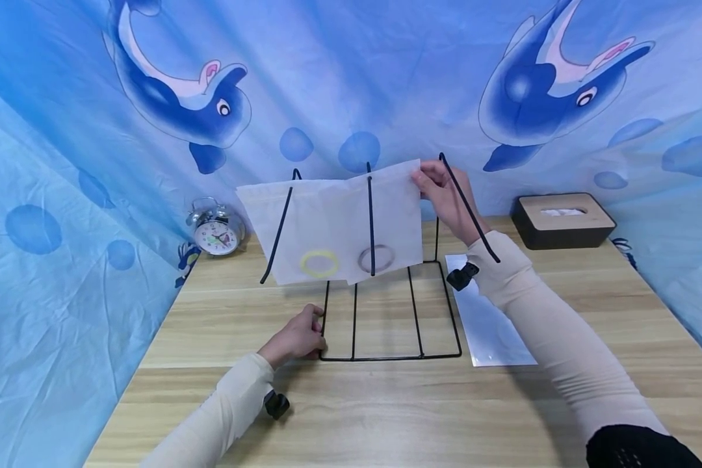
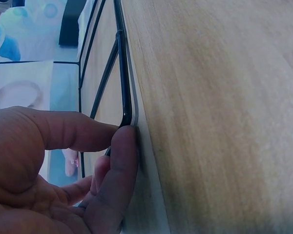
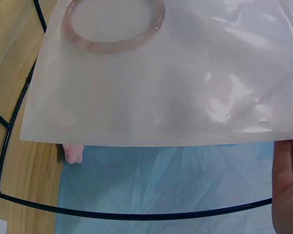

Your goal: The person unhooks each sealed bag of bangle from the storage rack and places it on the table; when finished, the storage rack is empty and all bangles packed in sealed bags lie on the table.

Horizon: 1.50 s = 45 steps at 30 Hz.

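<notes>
A black wire rack (image 1: 386,358) stands on the table, its upright bars rising in front of two white translucent bags. Through the left bag (image 1: 281,224) shows a yellow ring (image 1: 320,253); the right bag (image 1: 400,208), overlapping it, contains a pinkish bangle (image 3: 107,47). My right hand (image 1: 449,198) pinches the upper right corner of the right bag, behind the rack's rightmost upright. Down at the rack's front left corner, my left hand (image 1: 298,335) holds the wire between thumb and finger, as the left wrist view (image 2: 122,141) confirms. The bags' lower back is hidden.
Flat on the table right of the rack lies a white glossy sheet or bag (image 1: 497,331), partly under my right forearm. An alarm clock (image 1: 216,235) stands back left, a tissue box (image 1: 563,222) back right. A blue dolphin-print curtain (image 1: 351,78) closes off the table's back and sides.
</notes>
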{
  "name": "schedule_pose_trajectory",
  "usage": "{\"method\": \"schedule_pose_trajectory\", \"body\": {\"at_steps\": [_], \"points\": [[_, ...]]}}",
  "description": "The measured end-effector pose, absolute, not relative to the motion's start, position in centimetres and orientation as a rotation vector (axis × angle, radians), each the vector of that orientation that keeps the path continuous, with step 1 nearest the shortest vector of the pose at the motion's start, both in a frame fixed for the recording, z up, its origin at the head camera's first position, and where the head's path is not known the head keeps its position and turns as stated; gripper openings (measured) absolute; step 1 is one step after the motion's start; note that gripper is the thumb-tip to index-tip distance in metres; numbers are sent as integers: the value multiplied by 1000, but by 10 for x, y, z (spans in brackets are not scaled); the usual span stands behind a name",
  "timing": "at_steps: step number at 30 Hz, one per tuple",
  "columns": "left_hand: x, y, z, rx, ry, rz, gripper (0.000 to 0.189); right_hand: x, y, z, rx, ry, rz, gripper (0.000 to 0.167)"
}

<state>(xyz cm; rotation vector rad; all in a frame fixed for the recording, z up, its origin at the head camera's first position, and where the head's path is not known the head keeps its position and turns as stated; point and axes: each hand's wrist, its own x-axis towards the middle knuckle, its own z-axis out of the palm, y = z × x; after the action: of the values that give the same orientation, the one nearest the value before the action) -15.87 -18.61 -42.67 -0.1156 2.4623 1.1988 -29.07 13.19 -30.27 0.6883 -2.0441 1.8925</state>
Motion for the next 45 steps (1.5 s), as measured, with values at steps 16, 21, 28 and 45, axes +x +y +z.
{"method": "schedule_pose_trajectory", "body": {"at_steps": [16, 21, 28, 45], "points": [[-161, -186, -427, -125, 2456, 1224, 66, -276, 137, -306, 650, -2007, 1890, 23], [-160, -186, -426, -127, 2457, 1225, 66, -268, 137, -306, 653, -2001, 1884, 24], [-159, -187, -427, -123, 2452, 1234, 65, -250, 136, -302, 630, -2017, 1887, 26], [-157, -187, -430, -117, 2447, 1266, 68, -223, 137, -306, 622, -2022, 1924, 24]]}}
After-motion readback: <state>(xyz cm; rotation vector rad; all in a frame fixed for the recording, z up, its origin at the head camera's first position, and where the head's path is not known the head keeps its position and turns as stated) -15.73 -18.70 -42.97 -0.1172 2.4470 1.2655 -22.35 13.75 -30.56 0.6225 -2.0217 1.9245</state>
